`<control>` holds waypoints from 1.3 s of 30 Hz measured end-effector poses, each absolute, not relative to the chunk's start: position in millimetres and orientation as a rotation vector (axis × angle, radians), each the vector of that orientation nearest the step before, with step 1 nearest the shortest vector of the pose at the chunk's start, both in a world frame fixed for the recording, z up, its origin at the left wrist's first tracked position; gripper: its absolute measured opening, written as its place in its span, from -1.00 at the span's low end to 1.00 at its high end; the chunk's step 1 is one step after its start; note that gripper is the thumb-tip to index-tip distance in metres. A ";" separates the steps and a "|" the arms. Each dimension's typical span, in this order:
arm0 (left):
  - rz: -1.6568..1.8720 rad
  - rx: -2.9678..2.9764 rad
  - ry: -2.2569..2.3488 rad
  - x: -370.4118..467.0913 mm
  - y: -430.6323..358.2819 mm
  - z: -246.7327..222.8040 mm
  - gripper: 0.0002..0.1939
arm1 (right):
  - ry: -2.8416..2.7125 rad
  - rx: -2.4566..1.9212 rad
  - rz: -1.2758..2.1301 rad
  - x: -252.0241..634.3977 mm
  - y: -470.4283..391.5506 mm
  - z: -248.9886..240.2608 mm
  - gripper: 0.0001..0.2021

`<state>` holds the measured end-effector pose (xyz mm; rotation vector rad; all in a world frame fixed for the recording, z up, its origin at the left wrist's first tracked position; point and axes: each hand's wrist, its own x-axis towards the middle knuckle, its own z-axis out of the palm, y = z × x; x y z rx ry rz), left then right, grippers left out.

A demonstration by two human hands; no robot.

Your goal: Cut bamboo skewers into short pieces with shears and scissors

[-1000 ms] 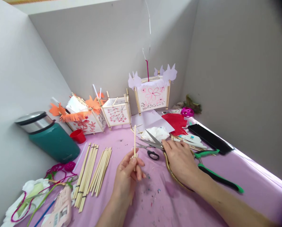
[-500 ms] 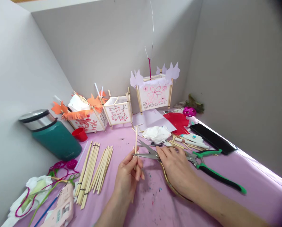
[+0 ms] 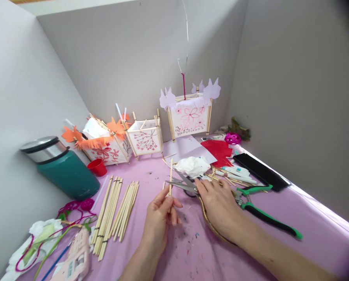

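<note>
Right now the left hand [image 3: 160, 216] is pinching a thin bamboo stick [image 3: 170, 176] btwn thumb and fingertips, holding it upright over the pink tablecloth [image 3: 280, 203]; a second, shorter stick end is poking up just beside it in the same grip. The right hand [image 3: 218, 205] is closing round a pair of scissors [image 3: 182, 182], fingers curled over the handle end, w/ the blades standing apart and pointing left toward the stick, tips just beside it. Can't tell whether a blade is touching the wood.

Just right of that hand, green-handled pliers [image 3: 265, 216] are lying on the cloth, and a curved gold-coloured hoop [image 3: 211, 228] is running under the wrist. Behind the scissors a crumpled white tissue [image 3: 193, 166] is sitting near red paper [image 3: 219, 150] and a black phone [image 3: 260, 171].

To the left, two bundles of bamboo sticks [image 3: 115, 212] are lying side by side, pointing away from the person. Beyond them a teal flask w/ a steel lid [image 3: 61, 168] is lying tilted against the wall, w/ a small red cup [image 3: 97, 167] next to it. Along the back, three paper lanterns are showing: one w/ orange trim [image 3: 104, 142], a plain one w/ blossom drawings [image 3: 145, 138], and one w/ lilac cut-outs [image 3: 190, 113] hanging from a wire. At bottom left a pink glue gun [image 3: 74, 259] is lying beside pink and green cords.
</note>
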<state>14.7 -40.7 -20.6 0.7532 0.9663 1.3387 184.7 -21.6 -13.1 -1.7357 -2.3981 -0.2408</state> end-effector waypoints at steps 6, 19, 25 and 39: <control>1.300 0.776 0.997 13.4 -41.6 -19.8 -0.57 | -2.421 -1.694 -0.186 179.4 -23.9 -12.6 -0.51; 1.263 0.789 1.013 13.3 -43.3 -21.7 -0.29 | -2.396 -1.704 -0.169 184.0 -25.7 -6.6 -0.54; 1.186 0.813 0.956 15.4 -46.0 -18.6 -0.39 | -2.266 -1.876 -0.237 195.9 -9.6 -1.6 -0.58; 1.424 0.691 0.962 6.1 -35.4 -18.2 -0.38 | -2.416 -1.690 0.079 209.8 -15.4 -2.8 -0.63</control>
